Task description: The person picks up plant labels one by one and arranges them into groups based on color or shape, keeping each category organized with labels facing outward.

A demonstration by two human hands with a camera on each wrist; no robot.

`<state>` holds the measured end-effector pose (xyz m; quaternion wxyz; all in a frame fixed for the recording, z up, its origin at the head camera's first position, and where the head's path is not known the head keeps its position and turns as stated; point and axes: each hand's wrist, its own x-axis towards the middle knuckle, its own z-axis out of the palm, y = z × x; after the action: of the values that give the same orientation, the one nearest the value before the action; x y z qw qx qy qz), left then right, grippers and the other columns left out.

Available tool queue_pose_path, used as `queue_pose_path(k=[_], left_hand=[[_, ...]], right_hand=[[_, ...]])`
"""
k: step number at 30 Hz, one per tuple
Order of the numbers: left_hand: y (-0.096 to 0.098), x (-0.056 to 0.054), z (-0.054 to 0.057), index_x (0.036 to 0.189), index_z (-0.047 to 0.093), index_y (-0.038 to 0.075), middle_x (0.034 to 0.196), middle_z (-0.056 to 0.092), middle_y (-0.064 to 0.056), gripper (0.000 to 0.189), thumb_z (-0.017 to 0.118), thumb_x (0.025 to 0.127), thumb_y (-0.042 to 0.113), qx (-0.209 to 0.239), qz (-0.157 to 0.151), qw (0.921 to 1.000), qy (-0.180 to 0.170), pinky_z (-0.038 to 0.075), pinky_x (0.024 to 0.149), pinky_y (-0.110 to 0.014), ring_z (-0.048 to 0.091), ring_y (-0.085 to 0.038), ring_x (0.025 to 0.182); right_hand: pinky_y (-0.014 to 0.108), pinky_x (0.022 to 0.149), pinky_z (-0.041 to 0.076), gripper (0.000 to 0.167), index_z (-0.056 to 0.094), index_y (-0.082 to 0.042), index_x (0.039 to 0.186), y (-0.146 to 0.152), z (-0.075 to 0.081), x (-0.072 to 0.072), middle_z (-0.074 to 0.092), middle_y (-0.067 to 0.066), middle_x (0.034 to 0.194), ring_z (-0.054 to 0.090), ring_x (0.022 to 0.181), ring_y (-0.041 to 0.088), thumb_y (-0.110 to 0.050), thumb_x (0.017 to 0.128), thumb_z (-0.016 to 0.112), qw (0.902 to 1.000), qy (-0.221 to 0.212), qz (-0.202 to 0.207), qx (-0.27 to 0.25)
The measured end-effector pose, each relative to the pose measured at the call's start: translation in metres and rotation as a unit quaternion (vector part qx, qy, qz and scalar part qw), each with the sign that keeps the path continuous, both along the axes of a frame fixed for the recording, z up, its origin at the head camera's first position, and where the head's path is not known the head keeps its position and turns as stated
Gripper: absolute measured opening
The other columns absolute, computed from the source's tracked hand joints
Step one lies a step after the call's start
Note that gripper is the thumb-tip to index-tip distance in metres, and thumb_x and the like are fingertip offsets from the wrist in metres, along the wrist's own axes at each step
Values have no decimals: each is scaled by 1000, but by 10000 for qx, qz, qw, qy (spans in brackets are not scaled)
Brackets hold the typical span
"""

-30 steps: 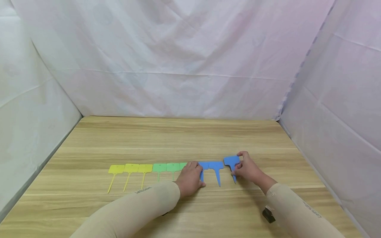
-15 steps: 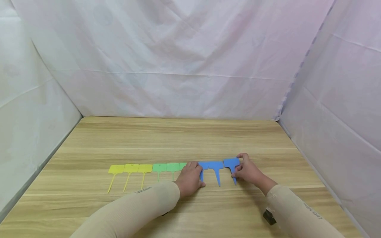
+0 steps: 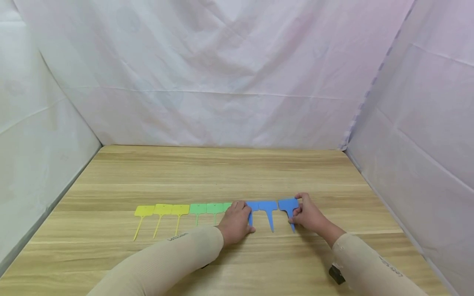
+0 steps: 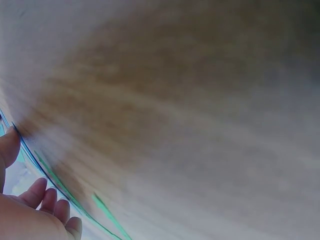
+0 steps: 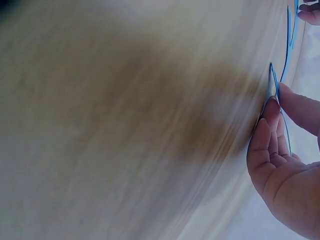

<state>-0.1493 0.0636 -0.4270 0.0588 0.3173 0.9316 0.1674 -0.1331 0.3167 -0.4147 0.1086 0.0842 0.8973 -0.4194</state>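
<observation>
A row of T-shaped plastic plant labels lies on the wooden table: yellow labels [image 3: 144, 210] at left, green labels [image 3: 198, 209] in the middle, then blue ones. My left hand [image 3: 235, 222] rests across the row where green meets blue, its fingertips on the label heads and its thumb by the tip of a blue stem. It covers part of the third green label. To its right lies a blue label [image 3: 268, 206]. My right hand [image 3: 310, 213] pinches the rightmost blue plant label [image 3: 288, 204] by its right side and stem, with its head close beside its neighbour's.
The wooden table [image 3: 222, 168] ends at white cloth [image 3: 222, 115] hung at the back and both sides. A small black item [image 3: 336, 274] shows beneath the right sleeve [image 3: 370, 263]. The left sleeve [image 3: 163, 263] reaches over the table's front.
My right hand has brought the rightmost blue label slightly down toward me, straightening it and lining its head up more closely with the row. My left hand has stayed in place.
</observation>
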Motion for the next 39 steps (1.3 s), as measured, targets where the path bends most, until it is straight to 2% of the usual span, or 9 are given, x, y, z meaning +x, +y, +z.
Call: queue_pose_path(k=[14, 25, 31, 39], left_hand=[[0, 1, 0, 116, 58, 3, 119, 50, -7, 45, 71, 87, 35, 27, 32, 10000, -51, 38, 99, -34, 42, -22, 108], [0, 0, -1, 116, 58, 3, 119, 51, -7, 46, 71, 87, 36, -21, 44, 10000, -45, 38, 98, -33, 43, -21, 107], [1, 0, -1, 116, 58, 3, 119, 50, -7, 46, 71, 87, 36, 4, 46, 10000, -45, 38, 98, -33, 42, -21, 107], [1, 0, -1, 117, 58, 3, 120, 50, -7, 47, 72, 87, 36, -2, 64, 10000, -35, 38, 99, -34, 42, -21, 108]], right_hand=[[26, 59, 48, 75, 26, 7, 132, 2, -3, 2, 53, 11, 85, 52, 73, 19, 7, 76, 75, 9998, 182, 27, 62], [26, 61, 47, 73, 29, 9, 134, 2, -5, 0, 52, 10, 86, 51, 74, 19, 5, 78, 75, 9998, 111, -17, 176], [33, 71, 47, 73, 31, 11, 133, 2, -3, 1, 54, 13, 92, 53, 81, 22, -1, 78, 77, 9985, 181, 90, 507], [48, 89, 46, 74, 35, 10, 134, 5, -2, -2, 50, 25, 115, 52, 103, 34, -12, 79, 79, 9942, -14, 181, 1061]])
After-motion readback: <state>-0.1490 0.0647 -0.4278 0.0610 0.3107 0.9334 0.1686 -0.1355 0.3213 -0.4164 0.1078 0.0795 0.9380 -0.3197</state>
